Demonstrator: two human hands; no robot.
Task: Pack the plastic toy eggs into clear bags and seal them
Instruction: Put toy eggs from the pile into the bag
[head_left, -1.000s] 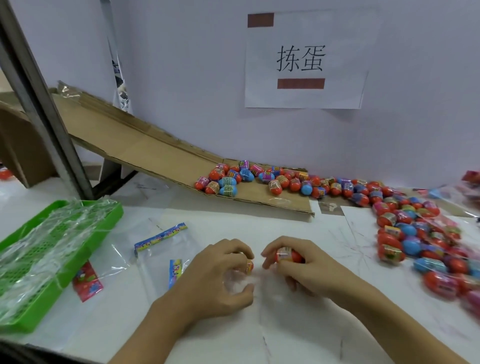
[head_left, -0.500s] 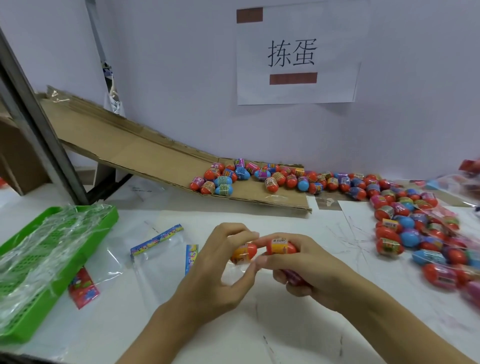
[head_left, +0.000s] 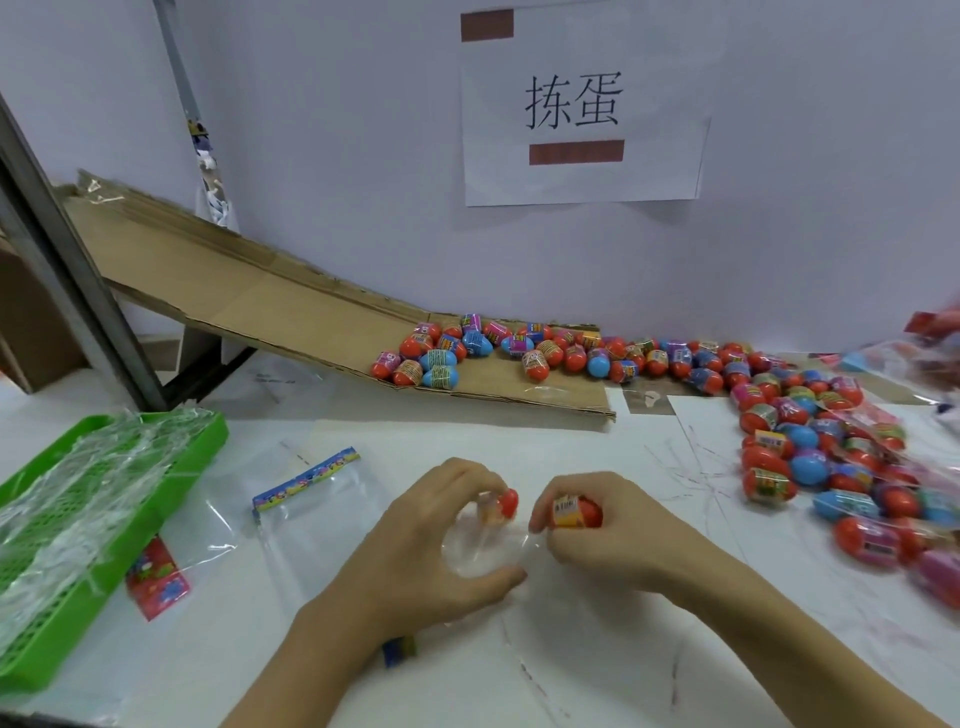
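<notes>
My left hand (head_left: 426, 540) curls round a clear bag (head_left: 480, 551) held open just above the table, with a red egg (head_left: 508, 503) at its fingertips at the bag's mouth. My right hand (head_left: 597, 530) grips another red egg (head_left: 579, 512) with a yellow label, right beside the bag. An empty clear bag with a coloured header strip (head_left: 311, 499) lies flat to the left. Loose red, blue and pink eggs (head_left: 800, 457) are piled at the right.
A green plastic basket (head_left: 213, 436) holding clear bags sits at the left. A cardboard ramp (head_left: 260, 306) slopes down from the left to the back wall, with several eggs (head_left: 441, 358) at its foot. A grey metal post (head_left: 67, 280) stands at the far left.
Both hands dropped slightly toward the table. The egg at my left fingertips has gone partly into the bag's mouth, and the right hand's egg stays close beside it.
</notes>
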